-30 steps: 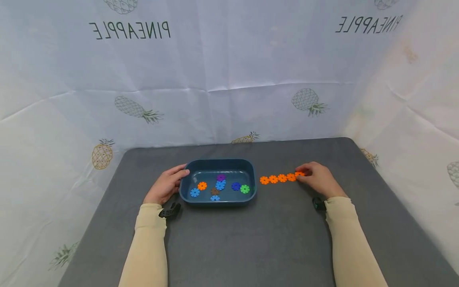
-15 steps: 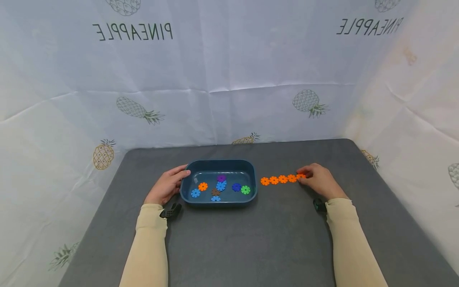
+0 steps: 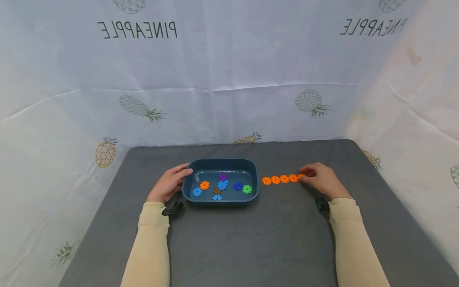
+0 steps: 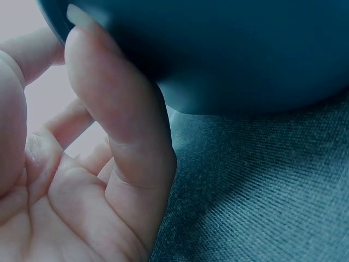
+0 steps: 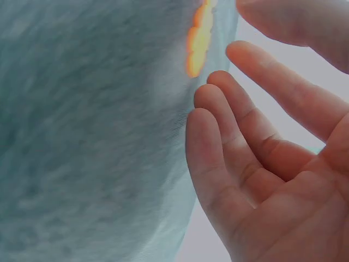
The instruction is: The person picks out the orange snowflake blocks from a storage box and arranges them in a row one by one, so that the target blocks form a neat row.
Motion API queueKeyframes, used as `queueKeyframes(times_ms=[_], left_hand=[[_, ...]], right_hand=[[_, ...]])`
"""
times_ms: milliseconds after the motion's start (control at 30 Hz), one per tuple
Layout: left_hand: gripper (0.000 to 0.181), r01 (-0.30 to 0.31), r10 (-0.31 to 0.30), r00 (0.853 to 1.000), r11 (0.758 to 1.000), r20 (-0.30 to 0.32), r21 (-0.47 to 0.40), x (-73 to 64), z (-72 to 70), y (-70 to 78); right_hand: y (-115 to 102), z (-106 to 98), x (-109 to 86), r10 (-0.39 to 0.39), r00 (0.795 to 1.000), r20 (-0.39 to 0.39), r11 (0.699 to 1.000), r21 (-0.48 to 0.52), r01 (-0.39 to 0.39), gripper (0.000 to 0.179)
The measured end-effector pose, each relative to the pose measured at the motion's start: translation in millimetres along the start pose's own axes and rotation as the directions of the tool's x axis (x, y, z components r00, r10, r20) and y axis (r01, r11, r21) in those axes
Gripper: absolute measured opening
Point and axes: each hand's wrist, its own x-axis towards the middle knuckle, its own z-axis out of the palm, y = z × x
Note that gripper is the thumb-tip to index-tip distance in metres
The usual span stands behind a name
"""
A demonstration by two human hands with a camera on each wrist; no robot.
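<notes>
My left hand (image 3: 169, 183) grips the left end of a dark blue tray (image 3: 222, 203), thumb over the rim and the other fingers along the outside. Close up in the left wrist view, the thumb (image 4: 122, 109) presses against the tray wall (image 4: 234, 60). To the tray's right, a row of several orange notched discs (image 3: 284, 181) lies joined on the table. My right hand (image 3: 322, 181) is at the row's right end, its fingertips partly covering the last disc. In the right wrist view the thumb and fingers (image 5: 204, 142) stand apart, with the orange row (image 5: 197, 46) beyond them.
Inside the tray lie loose notched discs: an orange one (image 3: 204, 185), a purple one (image 3: 223, 177), a brown one (image 3: 217, 191), a dark blue one (image 3: 238, 186), a green one (image 3: 247, 189) and several light blue ones (image 3: 197, 191). A pineapple-print cloth (image 3: 229, 111) hangs behind the grey table (image 3: 251, 247).
The head view has shifted slightly. My left hand stays on the tray, and my right hand stays at the right end of the orange row.
</notes>
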Motion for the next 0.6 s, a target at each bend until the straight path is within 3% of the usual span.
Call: queueKeyframes(times_ms=[233,433,600], left_hand=[[0.074,-0.019,0.019,1.0,1.0,0.024,-0.015,2.2,0.4,-2.8],[0.072,-0.016,0.016,1.0,1.0,0.009,-0.024,1.7,-0.3,-1.9],[0.071,-0.021,0.021,1.0,0.999,0.004,-0.028,1.2,-2.5,-1.3]], right_hand=[[-37,1,-2.3,-0.111,0.992,-0.064,0.994,-0.012,0.11,0.039],[-95,10,10.7,-0.223,0.974,-0.04,0.975,0.008,0.224,0.036],[-147,14,25.7,-0.334,0.942,0.008,0.943,0.004,0.334,0.033]])
